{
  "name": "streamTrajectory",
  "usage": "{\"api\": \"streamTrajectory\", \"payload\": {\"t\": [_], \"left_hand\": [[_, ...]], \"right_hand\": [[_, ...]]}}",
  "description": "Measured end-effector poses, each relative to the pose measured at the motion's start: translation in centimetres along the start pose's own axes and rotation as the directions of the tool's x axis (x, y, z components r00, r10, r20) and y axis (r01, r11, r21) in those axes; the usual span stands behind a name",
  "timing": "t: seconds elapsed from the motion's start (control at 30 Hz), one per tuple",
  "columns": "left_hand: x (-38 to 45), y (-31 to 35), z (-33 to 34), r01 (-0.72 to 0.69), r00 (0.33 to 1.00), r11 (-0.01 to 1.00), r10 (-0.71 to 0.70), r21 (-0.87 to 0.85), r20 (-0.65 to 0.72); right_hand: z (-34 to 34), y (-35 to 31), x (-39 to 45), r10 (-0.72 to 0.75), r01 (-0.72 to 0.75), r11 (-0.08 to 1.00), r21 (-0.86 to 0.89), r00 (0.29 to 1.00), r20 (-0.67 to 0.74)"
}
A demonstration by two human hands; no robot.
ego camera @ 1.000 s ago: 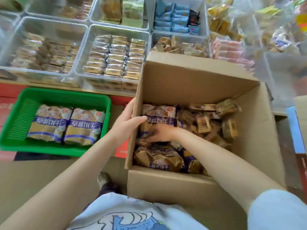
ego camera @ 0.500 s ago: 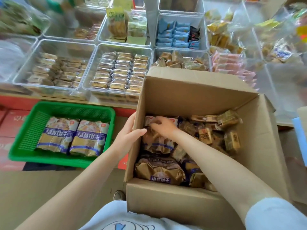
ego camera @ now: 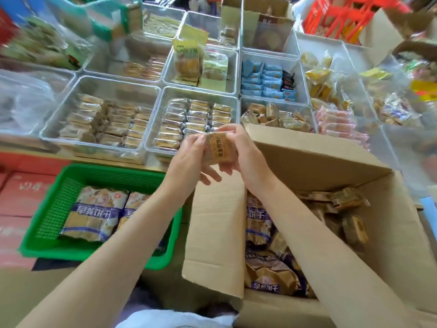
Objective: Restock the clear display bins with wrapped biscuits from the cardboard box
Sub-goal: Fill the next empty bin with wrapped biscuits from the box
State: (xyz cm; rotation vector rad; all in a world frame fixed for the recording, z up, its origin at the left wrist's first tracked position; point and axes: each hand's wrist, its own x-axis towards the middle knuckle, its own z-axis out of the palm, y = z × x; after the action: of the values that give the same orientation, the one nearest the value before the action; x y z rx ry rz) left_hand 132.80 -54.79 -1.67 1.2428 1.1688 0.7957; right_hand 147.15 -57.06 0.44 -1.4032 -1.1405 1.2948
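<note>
Head view
Left hand (ego camera: 192, 159): fingers curled round the left edge of a wrapped biscuit (ego camera: 218, 147).
Right hand (ego camera: 243, 153): fingers pinch its right edge.
Biscuit: between both sets of fingers, raised above the cardboard box (ego camera: 307, 162).
Clear bin (ego camera: 196, 124): just beyond the fingertips.
Green basket (ego camera: 71, 176): left, below the left hand.

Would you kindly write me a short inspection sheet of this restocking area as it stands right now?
Surface: clear display bins in rows, most part-filled.
Job's things: open cardboard box holding wrapped biscuits; one small gold packet held above the box's edge.
Clutter: green basket with two large packs.
Hands: left hand and right hand both grip the packet.
Cables: nothing seen.
Surroundings: red crate, blurred.
</note>
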Motion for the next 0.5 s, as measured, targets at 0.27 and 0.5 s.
{"api": "streamTrajectory", "payload": {"t": [0.27,0.5], "left_hand": [[6.9,-3.4,-22.6,-0.014,0.998,1.000,0.014,-0.005,0.059],[16.2,-9.1,-37.1,0.083,0.986,0.962,-0.041,0.261,-0.163]], "right_hand": [[15.8,0.4,12.8,0.123,0.003,0.840,-0.542,0.973,0.196],[28.8,2.5,25.0,0.169,-0.139,0.868,-0.477,0.985,0.021]]}}
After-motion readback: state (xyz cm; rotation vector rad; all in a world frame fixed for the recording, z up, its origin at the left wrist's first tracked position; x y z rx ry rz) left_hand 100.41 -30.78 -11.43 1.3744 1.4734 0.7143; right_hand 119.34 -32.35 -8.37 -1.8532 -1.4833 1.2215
